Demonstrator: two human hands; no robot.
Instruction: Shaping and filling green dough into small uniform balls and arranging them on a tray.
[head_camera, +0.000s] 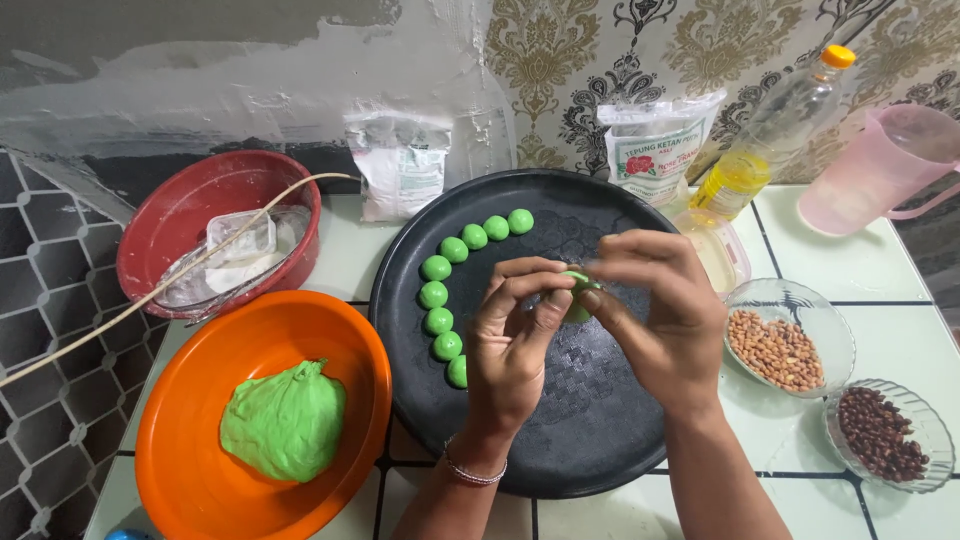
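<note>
Fingers of both hands meet at the centre of the frame, pinched together on a small piece of green dough held above the round black tray. The left hand and the right hand cover most of that piece, so its shape is hard to make out.

Eight green balls lie in a curve along the tray's left side; the lowest is partly hidden behind the left hand.

At lower left an orange basin holds a lump of green dough, its rim cut off by the frame's bottom edge.

On the tiled counter at right stand a glass bowl of peanuts and a glass bowl of dark beans.
</note>
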